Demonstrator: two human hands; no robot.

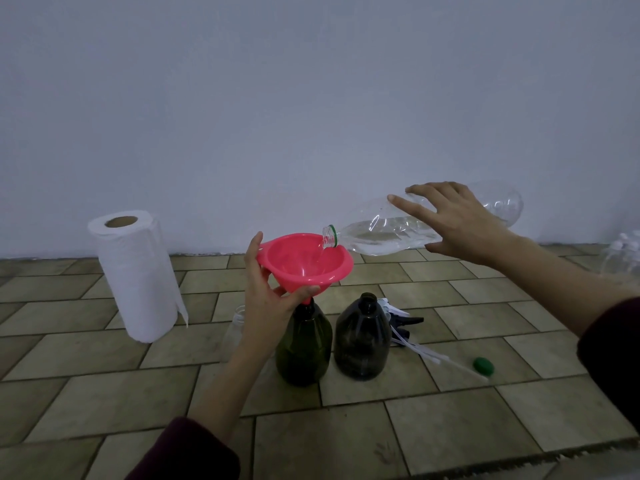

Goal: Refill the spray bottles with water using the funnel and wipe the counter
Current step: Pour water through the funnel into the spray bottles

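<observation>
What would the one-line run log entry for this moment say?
step: pouring | left hand: holds pink funnel in green spray bottle | right hand: tips clear water bottle | second bottle: uncapped | counter: unwiped

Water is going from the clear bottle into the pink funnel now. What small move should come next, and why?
Probably tip the clear bottle a little higher at its base. It lies almost level and water remains inside, while the stream into the funnel looks thin. The left hand holds the funnel in the green bottle, and the right hand holds the clear bottle, so only a slight tilt seems needed.
</observation>
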